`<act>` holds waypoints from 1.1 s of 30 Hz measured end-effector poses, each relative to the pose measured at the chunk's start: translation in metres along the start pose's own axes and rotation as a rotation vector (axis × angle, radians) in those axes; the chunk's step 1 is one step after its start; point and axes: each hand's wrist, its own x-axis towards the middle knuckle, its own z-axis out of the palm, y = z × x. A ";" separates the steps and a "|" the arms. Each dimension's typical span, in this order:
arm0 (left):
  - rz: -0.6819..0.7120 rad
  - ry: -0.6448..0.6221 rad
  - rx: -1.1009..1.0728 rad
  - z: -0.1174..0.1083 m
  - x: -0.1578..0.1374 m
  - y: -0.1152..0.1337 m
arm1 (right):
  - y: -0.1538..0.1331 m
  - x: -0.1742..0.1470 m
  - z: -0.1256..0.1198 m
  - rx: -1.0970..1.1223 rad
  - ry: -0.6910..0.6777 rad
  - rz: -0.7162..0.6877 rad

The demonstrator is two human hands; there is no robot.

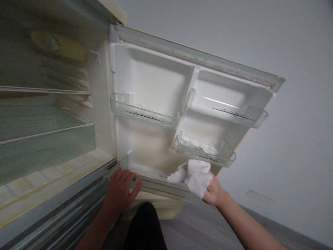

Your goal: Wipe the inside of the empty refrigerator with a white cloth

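Note:
My right hand [213, 191] is closed on a crumpled white cloth [199, 177], held at the right end of the lowest door bin [161, 189] of an open fridge door. Part of that bin lies hidden behind the cloth. At the bin's left end rests my left hand [122, 187], fingers spread over its rim near the hinge side, with nothing in it. Just above the cloth is a small clear bin [205, 156] with several white rounded pieces, perhaps an egg tray.
Two more clear bins, the upper left bin [145, 114] and the upper right bin [227, 113], stick out from the door. Left is the fridge interior with a glass shelf [44, 91] and a clear drawer [49, 149]. A wall [299, 139] stands behind the door. My knee [145, 225] is below.

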 end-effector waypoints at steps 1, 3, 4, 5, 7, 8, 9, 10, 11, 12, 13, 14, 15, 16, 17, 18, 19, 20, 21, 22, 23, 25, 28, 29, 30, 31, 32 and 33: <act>0.005 0.001 0.006 0.000 0.000 0.000 | -0.001 0.012 0.014 -0.029 -0.037 -0.040; 0.016 -0.002 0.013 -0.001 0.001 -0.001 | -0.006 0.037 0.040 -0.159 0.070 0.003; 0.019 -0.004 0.014 -0.002 0.001 -0.001 | -0.011 0.049 0.051 -0.109 0.142 0.075; 0.021 -0.006 0.014 -0.002 0.001 -0.001 | -0.017 0.060 0.060 -0.001 0.219 0.162; 0.024 -0.001 0.009 -0.003 0.001 0.000 | -0.035 0.074 0.075 0.388 0.316 0.346; 0.024 0.005 0.008 -0.003 0.002 0.000 | -0.045 0.078 0.079 0.617 0.325 0.419; 0.022 0.013 0.009 -0.004 0.002 0.001 | -0.056 0.080 0.081 0.838 0.306 0.473; 0.022 0.019 0.010 -0.004 0.002 0.002 | -0.065 0.081 0.080 1.032 0.274 0.500; 0.020 0.021 0.010 -0.004 0.003 0.002 | -0.073 0.080 0.078 1.185 0.243 0.506; 0.018 0.020 0.007 -0.005 0.003 0.003 | -0.080 0.078 0.075 1.291 0.216 0.497; 0.017 0.015 0.003 -0.005 0.003 0.003 | -0.083 0.075 0.070 1.355 0.207 0.483; 0.015 0.010 -0.003 -0.005 0.003 0.003 | -0.085 0.072 0.064 1.382 0.218 0.471; 0.012 0.004 -0.008 -0.005 0.003 0.003 | -0.084 0.068 0.056 1.381 0.247 0.464; 0.007 -0.003 -0.012 -0.005 0.002 0.002 | -0.081 0.063 0.048 1.359 0.291 0.461; 0.000 -0.008 -0.015 -0.004 0.002 0.002 | -0.077 0.058 0.040 1.325 0.347 0.459; -0.007 -0.015 -0.017 -0.004 0.001 0.002 | -0.072 0.052 0.031 1.287 0.410 0.459; -0.014 -0.022 -0.020 -0.004 0.001 0.002 | -0.068 0.045 0.022 1.248 0.474 0.460; -0.020 -0.027 -0.023 -0.004 0.000 0.002 | -0.064 0.038 0.013 1.211 0.529 0.465; -0.023 -0.028 -0.027 -0.004 0.000 0.002 | -0.062 0.031 0.006 1.181 0.570 0.477; -0.027 -0.028 -0.030 -0.004 -0.001 0.002 | -0.062 0.023 0.000 1.157 0.604 0.497; -0.030 -0.027 -0.032 -0.004 -0.001 0.002 | -0.063 0.016 -0.003 1.137 0.640 0.520; -0.038 -0.034 -0.035 -0.004 -0.001 0.002 | -0.069 0.005 -0.001 1.100 0.752 0.549; -0.047 -0.031 -0.035 0.001 -0.003 0.000 | -0.081 -0.005 0.023 1.061 0.974 0.527; -0.049 -0.021 -0.034 0.003 -0.005 0.000 | -0.083 -0.007 0.033 1.052 1.011 0.518; -0.056 -0.012 -0.037 0.004 -0.009 0.002 | -0.084 -0.009 0.044 1.038 1.016 0.519; -0.070 -0.002 -0.051 0.004 -0.013 0.004 | -0.083 -0.011 0.054 1.015 0.984 0.532; -0.100 0.000 -0.088 0.002 -0.019 0.009 | -0.082 -0.013 0.064 0.983 0.907 0.557; -0.146 -0.006 -0.150 -0.002 -0.026 0.015 | -0.080 -0.015 0.073 0.945 0.784 0.584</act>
